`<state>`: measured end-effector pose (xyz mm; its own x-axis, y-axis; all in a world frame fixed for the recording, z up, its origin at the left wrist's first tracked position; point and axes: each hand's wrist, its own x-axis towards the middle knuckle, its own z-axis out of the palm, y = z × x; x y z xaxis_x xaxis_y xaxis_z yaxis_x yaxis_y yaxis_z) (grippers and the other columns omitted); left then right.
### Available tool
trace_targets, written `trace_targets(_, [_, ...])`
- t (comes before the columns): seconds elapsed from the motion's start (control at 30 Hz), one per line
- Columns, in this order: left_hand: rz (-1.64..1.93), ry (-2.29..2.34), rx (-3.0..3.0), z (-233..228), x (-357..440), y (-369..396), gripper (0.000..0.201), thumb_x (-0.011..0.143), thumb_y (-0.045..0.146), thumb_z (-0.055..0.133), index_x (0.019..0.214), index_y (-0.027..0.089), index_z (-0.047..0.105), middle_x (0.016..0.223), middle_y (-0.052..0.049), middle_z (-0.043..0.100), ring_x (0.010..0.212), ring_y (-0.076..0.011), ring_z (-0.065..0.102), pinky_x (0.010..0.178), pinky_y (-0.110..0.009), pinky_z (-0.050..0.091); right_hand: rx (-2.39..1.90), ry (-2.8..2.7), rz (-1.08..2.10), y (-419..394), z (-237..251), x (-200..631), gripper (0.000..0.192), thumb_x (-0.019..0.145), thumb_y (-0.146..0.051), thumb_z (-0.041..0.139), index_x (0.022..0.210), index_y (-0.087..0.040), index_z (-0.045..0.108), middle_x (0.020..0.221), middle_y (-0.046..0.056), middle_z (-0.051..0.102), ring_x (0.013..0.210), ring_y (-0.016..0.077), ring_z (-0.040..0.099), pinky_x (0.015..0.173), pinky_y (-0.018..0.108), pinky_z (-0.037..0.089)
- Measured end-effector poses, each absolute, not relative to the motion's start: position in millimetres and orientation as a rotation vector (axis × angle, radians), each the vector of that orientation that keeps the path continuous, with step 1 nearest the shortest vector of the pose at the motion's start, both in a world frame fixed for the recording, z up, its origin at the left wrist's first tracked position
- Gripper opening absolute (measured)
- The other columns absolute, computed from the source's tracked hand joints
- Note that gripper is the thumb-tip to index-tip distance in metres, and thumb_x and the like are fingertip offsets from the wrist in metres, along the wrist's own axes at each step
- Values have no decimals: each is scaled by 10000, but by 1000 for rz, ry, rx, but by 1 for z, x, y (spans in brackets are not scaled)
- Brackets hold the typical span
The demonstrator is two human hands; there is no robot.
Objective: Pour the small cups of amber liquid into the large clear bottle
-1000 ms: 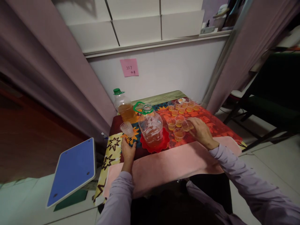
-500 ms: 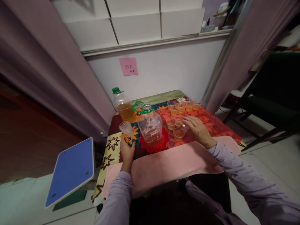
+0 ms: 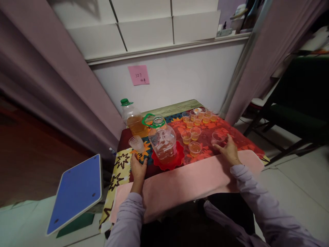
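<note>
My right hand (image 3: 229, 151) holds a small clear plastic cup (image 3: 218, 138) at the right of the table, thumb and fingers round its sides; no drink shows in it. My left hand (image 3: 138, 168) rests just in front of a tilted stack of clear cups (image 3: 137, 144), its thumb and fingers apart with nothing between them. Between the hands, a large clear jug (image 3: 163, 144) without a cap stands on a red scalloped tray (image 3: 168, 167). Three cups with yellowish liquid, one of them the nearest cup (image 3: 194, 149), stand right of the jug.
A green-capped jug (image 3: 136, 125) of amber liquid stands at the back left. Several filled cups (image 3: 197, 119) cluster at the back right. A pink cloth (image 3: 185, 173) lies along the front edge. Left of the table is a blue board (image 3: 77, 192).
My right hand has moved right, away from the filled cups, and a clear cup now shows in its fingers. My left hand stays by the stack. The view has shifted slightly.
</note>
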<state>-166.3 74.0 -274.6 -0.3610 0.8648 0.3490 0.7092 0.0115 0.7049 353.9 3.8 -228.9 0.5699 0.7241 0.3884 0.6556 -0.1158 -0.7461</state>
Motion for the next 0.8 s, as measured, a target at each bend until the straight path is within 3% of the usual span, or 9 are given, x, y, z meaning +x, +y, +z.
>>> trace_targets(0.07, [1269,2095,1659,-274,-167,74,709,817,317,808,1469,201,553,1386,-157,680,1402,-344,639,1280,-576,473,-1681,-1083,-21,-11,-223,333,908,883,-634,827,1602,-160,540,1538,297,647,1399,462,643,1187,618,520])
trace_targets(0.13, [1267,2094,1660,-274,-166,74,697,819,321,803,1459,195,557,1389,-168,680,1409,-353,635,1283,-586,468,-1512,-1138,10,-21,-220,305,772,952,-600,791,1580,-217,555,1535,265,658,1379,429,673,1177,612,549])
trace_targets(0.3, [1268,2091,1658,-273,-165,73,697,820,318,798,1463,210,552,1395,-165,689,1397,-348,648,1271,-593,480,-1472,-1319,361,-17,-231,242,868,793,-648,921,1467,-192,617,1429,255,735,1277,445,746,1095,676,610])
trace_targets(0.47, [1283,2088,1658,-274,-165,69,701,822,309,791,1473,192,558,1422,-187,686,1419,-359,646,1276,-599,478,-1382,-1254,585,0,-243,229,656,834,-614,888,1326,-230,687,1275,183,824,1135,396,811,1044,638,650])
trace_targets(0.57, [1299,2092,1650,-275,-163,68,699,825,309,789,1475,192,563,1441,-189,678,1451,-372,627,1294,-610,460,-1352,-1189,609,1,-240,231,658,810,-656,894,1274,-225,715,1254,173,836,1130,396,816,1062,651,642])
trace_targets(0.67, [1311,2088,1644,-276,-162,67,708,836,319,785,1490,173,558,1464,-204,666,1469,-388,615,1297,-608,461,-1332,-1162,598,-1,-221,233,718,755,-704,934,1240,-213,736,1246,179,836,1118,398,813,1040,644,655])
trace_targets(0.8, [1320,2078,1638,-277,-161,66,715,830,315,794,1496,198,562,1456,-179,672,1476,-393,609,1314,-619,439,-1217,-1229,643,3,-160,236,700,739,-664,981,1247,-241,749,1290,149,829,1164,376,800,1056,611,657])
